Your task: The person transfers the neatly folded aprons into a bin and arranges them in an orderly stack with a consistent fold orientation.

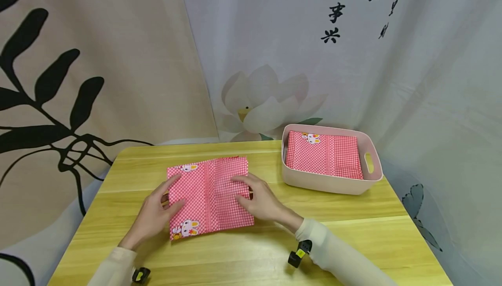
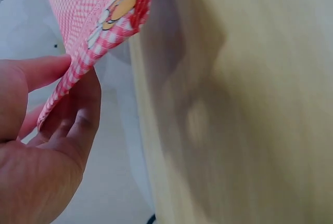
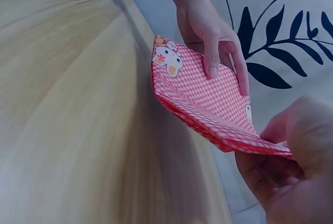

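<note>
A folded red-and-white checked cloth (image 1: 209, 199) with rabbit prints is held up off the wooden table, sagging a little along its middle. My left hand (image 1: 150, 216) pinches its left edge, thumb on top and fingers beneath, as the left wrist view shows with the cloth (image 2: 91, 42) between them. At the opposite edge my right hand (image 1: 262, 199) grips the cloth the same way; in the right wrist view the thumb of the right hand (image 3: 296, 156) lies over the cloth (image 3: 203, 89) and the fingers curl underneath.
A pale pink plastic basket (image 1: 325, 183) stands at the table's back right, with another folded checked cloth (image 1: 323, 155) inside. The wooden table (image 1: 219, 260) ends at a curtain (image 1: 137, 59) printed with leaves and a lotus. Each wrist wears a small black device (image 1: 300, 253).
</note>
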Motion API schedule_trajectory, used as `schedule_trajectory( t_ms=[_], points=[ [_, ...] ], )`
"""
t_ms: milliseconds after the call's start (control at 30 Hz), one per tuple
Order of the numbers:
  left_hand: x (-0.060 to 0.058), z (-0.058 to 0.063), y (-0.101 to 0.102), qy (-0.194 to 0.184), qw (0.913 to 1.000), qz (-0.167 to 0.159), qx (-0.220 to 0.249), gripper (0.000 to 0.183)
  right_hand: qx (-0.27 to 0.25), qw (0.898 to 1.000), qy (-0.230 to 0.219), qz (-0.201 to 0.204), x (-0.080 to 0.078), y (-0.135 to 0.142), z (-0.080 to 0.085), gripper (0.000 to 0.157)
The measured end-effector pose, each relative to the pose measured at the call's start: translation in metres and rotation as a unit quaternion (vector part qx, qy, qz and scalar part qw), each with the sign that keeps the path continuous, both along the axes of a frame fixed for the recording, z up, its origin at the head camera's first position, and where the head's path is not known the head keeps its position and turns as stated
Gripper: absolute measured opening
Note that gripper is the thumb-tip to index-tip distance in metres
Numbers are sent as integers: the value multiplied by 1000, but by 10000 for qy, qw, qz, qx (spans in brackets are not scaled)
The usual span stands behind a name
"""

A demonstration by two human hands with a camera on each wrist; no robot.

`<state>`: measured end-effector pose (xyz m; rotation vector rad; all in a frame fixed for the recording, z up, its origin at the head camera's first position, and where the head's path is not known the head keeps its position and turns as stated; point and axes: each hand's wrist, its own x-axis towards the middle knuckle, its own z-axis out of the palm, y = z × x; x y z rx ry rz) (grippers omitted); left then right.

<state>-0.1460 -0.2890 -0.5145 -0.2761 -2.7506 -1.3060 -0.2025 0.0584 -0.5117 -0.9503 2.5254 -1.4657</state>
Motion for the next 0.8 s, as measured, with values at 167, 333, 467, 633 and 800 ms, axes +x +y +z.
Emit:
schedule_trajectory(
  t_ms=[167,333,467,633,800],
  points=[
    [-3,8,8,-74,9996,-28,263,84,-169,9997,44,-159,-4,9,4,57],
    [-9,14,17,-351,9963,-79,777,87,-406,9987,37,-307,-6,18,10,58],
    [-15,19,23,-401,9952,-50,888,88,-582,9973,158,-414,-7,24,15,59],
    [-22,24,30,-339,9947,-168,960,88,-709,9956,297,-533,-9,33,20,60],
    [-30,31,40,-249,9934,-334,1073,88,-756,9942,410,-647,-11,44,22,60]
  ],
)
